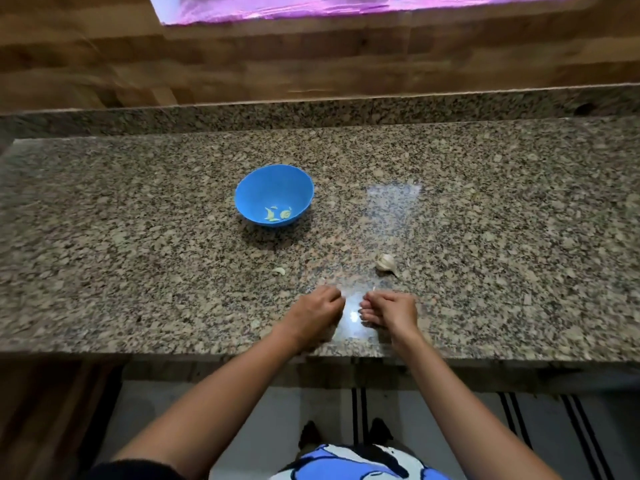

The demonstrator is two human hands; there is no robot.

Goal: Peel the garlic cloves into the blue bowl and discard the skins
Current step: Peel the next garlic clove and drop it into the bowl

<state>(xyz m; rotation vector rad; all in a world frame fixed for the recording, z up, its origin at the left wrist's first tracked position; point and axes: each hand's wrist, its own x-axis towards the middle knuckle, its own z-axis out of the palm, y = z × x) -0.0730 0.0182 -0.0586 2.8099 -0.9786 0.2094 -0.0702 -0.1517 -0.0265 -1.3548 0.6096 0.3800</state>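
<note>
Both hands rest near the front edge of the counter [138, 209], close together but apart. Left hand [313, 311] is curled, fingertips pinched; what it pinches cannot be told. Right hand [393, 311] is curled likewise, a pale sliver at its fingertips. Bowl [273, 194], well beyond, holds peeled cloves [277, 214]. Garlic bulb [386, 262] lies right of centre; a loose clove [279, 270] left.

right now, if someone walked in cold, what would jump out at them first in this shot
The blue bowl stands out most, sitting mid-counter on the speckled granite counter with a few peeled cloves in its bottom. Next are the left hand and right hand, close together near the front edge, fingers curled as if working something small. A partly broken garlic bulb lies just beyond the right hand.
</note>
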